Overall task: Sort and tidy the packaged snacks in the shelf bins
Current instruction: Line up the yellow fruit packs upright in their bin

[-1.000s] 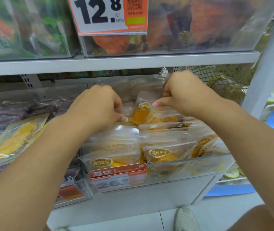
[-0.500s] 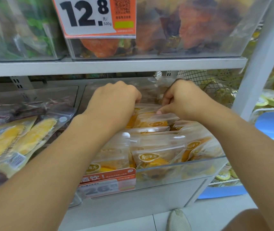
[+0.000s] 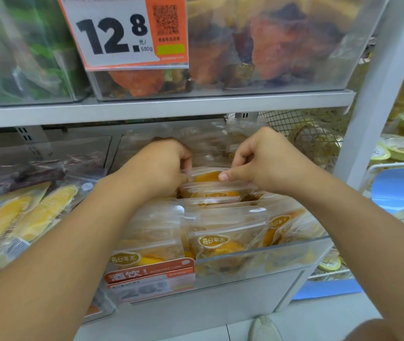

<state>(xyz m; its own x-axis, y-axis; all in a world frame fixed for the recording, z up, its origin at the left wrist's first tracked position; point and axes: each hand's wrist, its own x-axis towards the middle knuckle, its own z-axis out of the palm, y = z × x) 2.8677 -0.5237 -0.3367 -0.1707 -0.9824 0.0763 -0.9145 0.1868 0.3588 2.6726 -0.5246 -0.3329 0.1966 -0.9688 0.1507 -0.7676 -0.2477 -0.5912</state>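
A person's left hand (image 3: 161,166) and right hand (image 3: 261,159) both pinched the top edge of a clear snack pouch (image 3: 207,175) of orange dried fruit, standing at the back of a transparent shelf bin (image 3: 257,257). More matching pouches (image 3: 212,238) stood in rows in front of it. An orange price tag (image 3: 124,33) reading 12.8 hung on the upper bin (image 3: 343,57) above, and yellow packets (image 3: 24,215) lay in the neighbouring bin to the left.

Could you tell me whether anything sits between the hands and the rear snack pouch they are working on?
Nothing visible does: the left hand and right hand already pinch the rear pouch at its top edge.
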